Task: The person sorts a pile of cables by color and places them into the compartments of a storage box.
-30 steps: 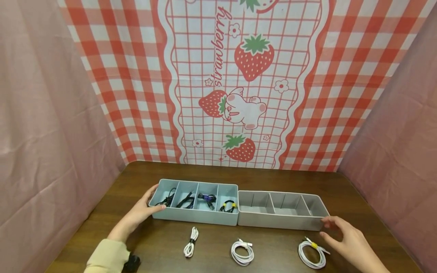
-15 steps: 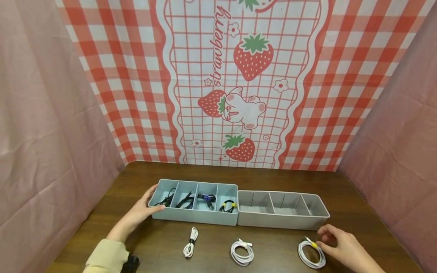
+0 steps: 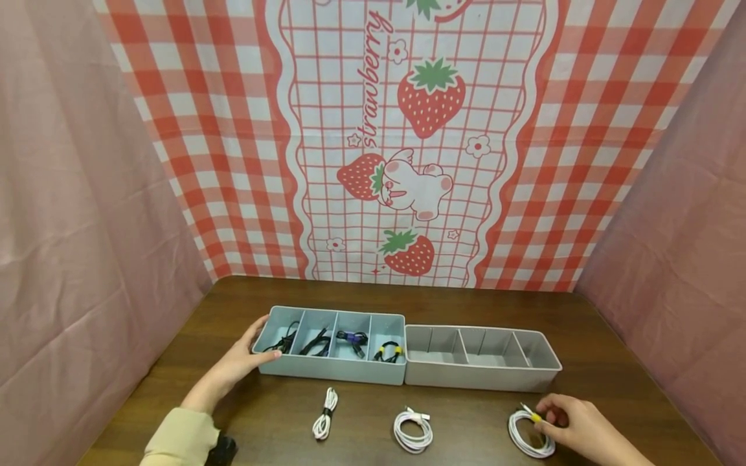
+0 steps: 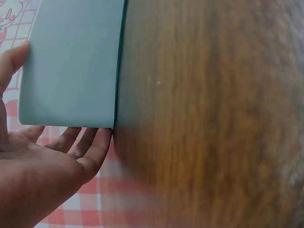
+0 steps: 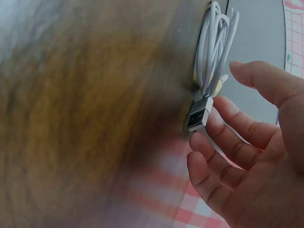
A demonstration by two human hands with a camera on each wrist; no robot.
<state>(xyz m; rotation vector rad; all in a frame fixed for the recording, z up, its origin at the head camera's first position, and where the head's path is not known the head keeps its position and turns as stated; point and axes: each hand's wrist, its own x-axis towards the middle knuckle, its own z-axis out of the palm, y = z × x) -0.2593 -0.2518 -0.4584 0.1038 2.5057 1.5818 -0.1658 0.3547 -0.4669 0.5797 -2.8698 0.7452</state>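
Observation:
My left hand [image 3: 236, 358] rests at the left end of the light blue divided box [image 3: 332, 369], thumb at the front rim and fingers along the end wall. In the left wrist view, the fingertips touch the low edge of that wall. My right hand [image 3: 574, 421] is at the rightmost white USB cable [image 3: 515, 440], coiled on the table with a yellow tie. Its fingers [image 5: 230, 142] are loosely bent beside the metal USB plug [image 5: 199, 114], and the thumb stands apart from the coil in the right wrist view.
A grey divided box [image 3: 484, 377] stands end to end with the blue one. Black cables [image 3: 317, 343] lie in the blue compartments. Two more white cables, one bundled [image 3: 325, 414] and one coiled [image 3: 413, 443], lie in front. A checked cloth [image 3: 245, 162] hangs behind the table.
My right hand has come away from the grey box's right end, moving down and left to the cable with the yellow tie. The left hand stays at the blue box.

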